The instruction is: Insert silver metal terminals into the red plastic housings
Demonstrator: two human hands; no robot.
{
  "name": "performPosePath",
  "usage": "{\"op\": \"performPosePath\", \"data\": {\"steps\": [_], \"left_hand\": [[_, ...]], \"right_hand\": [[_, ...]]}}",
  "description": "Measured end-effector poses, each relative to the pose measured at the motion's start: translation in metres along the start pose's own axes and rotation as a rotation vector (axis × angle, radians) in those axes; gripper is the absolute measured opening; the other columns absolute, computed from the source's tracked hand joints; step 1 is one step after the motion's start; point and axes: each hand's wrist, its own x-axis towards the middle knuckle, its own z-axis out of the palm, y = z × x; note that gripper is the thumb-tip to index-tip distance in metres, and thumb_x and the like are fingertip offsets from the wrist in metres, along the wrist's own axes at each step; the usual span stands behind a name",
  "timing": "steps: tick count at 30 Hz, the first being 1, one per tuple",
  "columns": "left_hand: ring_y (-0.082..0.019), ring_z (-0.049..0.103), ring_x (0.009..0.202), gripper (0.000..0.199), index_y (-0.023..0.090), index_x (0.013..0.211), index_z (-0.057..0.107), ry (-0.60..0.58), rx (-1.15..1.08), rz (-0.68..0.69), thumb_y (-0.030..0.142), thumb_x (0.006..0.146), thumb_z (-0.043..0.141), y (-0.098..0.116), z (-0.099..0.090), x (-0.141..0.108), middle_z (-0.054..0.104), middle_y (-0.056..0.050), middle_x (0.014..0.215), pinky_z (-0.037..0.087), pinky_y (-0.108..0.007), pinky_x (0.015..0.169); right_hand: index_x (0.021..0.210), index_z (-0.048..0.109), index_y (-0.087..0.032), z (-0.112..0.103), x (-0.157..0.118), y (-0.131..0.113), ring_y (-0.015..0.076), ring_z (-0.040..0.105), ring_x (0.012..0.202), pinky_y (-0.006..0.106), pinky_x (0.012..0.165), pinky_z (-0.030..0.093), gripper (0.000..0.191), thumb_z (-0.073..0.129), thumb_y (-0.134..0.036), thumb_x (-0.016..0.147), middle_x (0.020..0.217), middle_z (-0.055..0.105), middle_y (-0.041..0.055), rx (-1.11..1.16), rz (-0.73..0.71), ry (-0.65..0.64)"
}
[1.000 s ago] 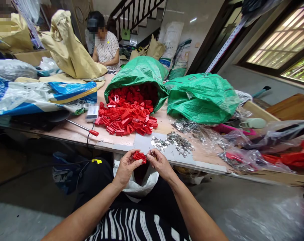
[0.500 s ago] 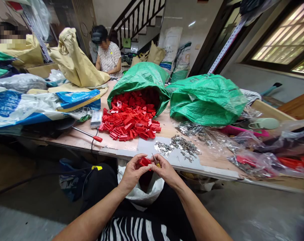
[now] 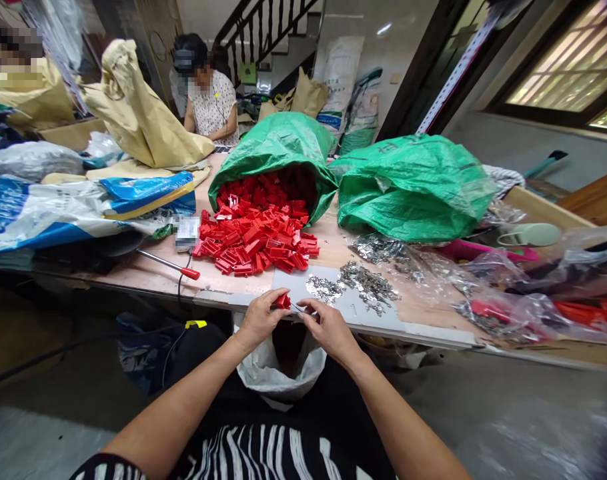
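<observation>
My left hand is closed on a small red plastic part at the table's front edge. Close beside it, my right hand grips a small screwdriver; its thin metal shaft points at the red part, and the fingers hide the handle. Whether the tip touches the part I cannot tell. Below both hands, an open white sack sits between the legs. Just beyond the fingers lie small metal pieces in loose piles on a grey sheet.
A heap of red plastic parts spills from a green sack. Another green sack lies to its right. A red-handled rod rests at left, clear plastic bags at right. Across the table sits a person.
Both hands have risen slightly toward the table edge. The red part has turned in my left hand, and the screwdriver shaft has swung from upright to pointing at it.
</observation>
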Motion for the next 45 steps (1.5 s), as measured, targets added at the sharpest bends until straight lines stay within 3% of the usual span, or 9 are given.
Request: {"op": "performPosePath", "data": {"steps": [6,22,31,37,40,45], "left_hand": [[-0.019,0.062,0.104,0.045,0.023,0.118,0.061,-0.058,0.037,0.057,0.017,0.074,0.067,-0.003,0.001,0.005,0.069,-0.005,0.111,0.047,-0.035,0.095],[-0.019,0.065,0.094,0.039,0.022,0.110,0.064,-0.102,0.024,0.063,0.023,0.072,0.070,-0.006,-0.003,0.009,0.071,-0.004,0.102,0.050,-0.031,0.088],[-0.019,0.065,0.097,0.038,0.023,0.109,0.064,-0.025,0.073,0.054,0.009,0.074,0.058,-0.005,0.005,0.003,0.071,-0.003,0.106,0.050,-0.033,0.089],[-0.018,0.065,0.090,0.032,0.022,0.107,0.062,-0.004,0.063,0.054,0.018,0.075,0.064,0.000,0.005,-0.003,0.070,-0.003,0.098,0.051,-0.031,0.085],[-0.017,0.064,0.088,0.031,0.021,0.106,0.061,0.013,0.030,0.059,0.020,0.076,0.065,0.005,0.003,-0.009,0.069,-0.003,0.096,0.050,-0.031,0.083],[-0.017,0.064,0.088,0.030,0.021,0.105,0.059,0.035,-0.027,0.051,0.023,0.076,0.067,0.013,-0.001,-0.015,0.068,-0.003,0.096,0.049,-0.031,0.085]], "right_hand": [[0.096,0.068,-0.022,0.000,0.003,0.002,0.0170,0.061,0.082,0.028,0.073,0.045,0.018,0.054,-0.021,0.084,0.089,0.068,0.0043,-0.068,-0.053,-0.027],[0.095,0.068,-0.022,0.001,0.006,0.008,0.0164,0.061,0.084,0.029,0.077,0.046,0.018,0.055,-0.016,0.085,0.089,0.066,0.0037,-0.086,-0.054,-0.069],[0.093,0.064,-0.021,0.020,0.002,-0.020,0.0178,0.060,0.074,0.028,0.065,0.044,0.020,0.047,-0.011,0.086,0.091,0.062,0.0084,-0.371,0.047,-0.016],[0.101,0.063,-0.022,0.015,-0.004,-0.009,0.0184,0.059,0.090,0.029,0.079,0.045,0.019,0.049,-0.018,0.089,0.094,0.061,0.0058,-0.154,0.001,-0.009],[0.108,0.060,-0.022,0.010,-0.010,-0.007,0.0180,0.058,0.089,0.030,0.078,0.045,0.022,0.045,-0.022,0.091,0.095,0.059,0.0059,-0.072,-0.013,0.046],[0.105,0.055,-0.022,0.002,-0.018,-0.008,0.0183,0.057,0.089,0.030,0.079,0.044,0.020,0.040,-0.026,0.092,0.097,0.061,0.0056,0.059,-0.063,0.086]]}}
